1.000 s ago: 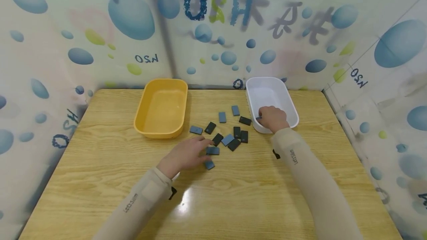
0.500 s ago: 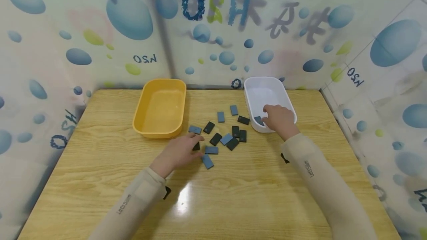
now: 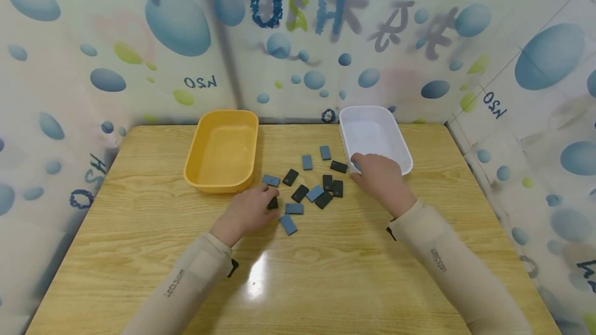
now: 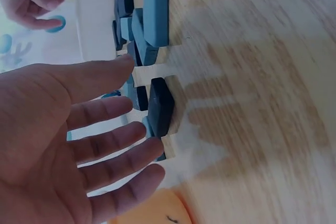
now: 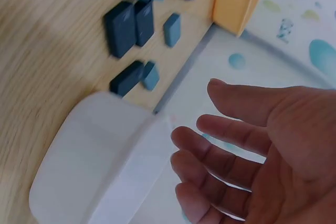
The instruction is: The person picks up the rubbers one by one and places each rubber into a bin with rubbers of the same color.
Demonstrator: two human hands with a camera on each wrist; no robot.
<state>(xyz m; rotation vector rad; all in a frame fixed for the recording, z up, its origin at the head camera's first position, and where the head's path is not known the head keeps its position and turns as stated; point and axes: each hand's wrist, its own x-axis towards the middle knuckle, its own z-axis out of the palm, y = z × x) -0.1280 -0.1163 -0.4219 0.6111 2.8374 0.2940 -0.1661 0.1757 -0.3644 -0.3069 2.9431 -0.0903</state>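
So the left hand (image 3: pixel 244 211) is right down by a black block (image 3: pixel 272 203) on the tabletop (image 3: pixel 335 273), at the left edge of a loose scatter of loose black pieces (image 3: pixel 328 183) and blue pieces (image 3: pixel 307 162). Its grip is wide: in the left wrist view the fingers are spread and pretty straight, thumb well off from them, with the black block just by the fingertips. Can't tell if any finger actually touches it.

The right hand (image 3: pixel 379 177) is over the near end of the white bin (image 3: pixel 372 128). Grip's fairly wide there too, fingers loosely bent with a clear gap to the thumb. A sliver of a blue block (image 3: pixel 357 165) shows at the bin's near left corner, mostly hidden by that hand.

The yellow bin (image 3: pixel 221 151) sits over on the left, well apart from the white one, and the scatter lies between them and a bit nearer the person. Beige sleeves (image 3: pixel 195 262) on both arms, and a wall covering (image 3: pixel 284 92) with blue and green bubbles behind everything.
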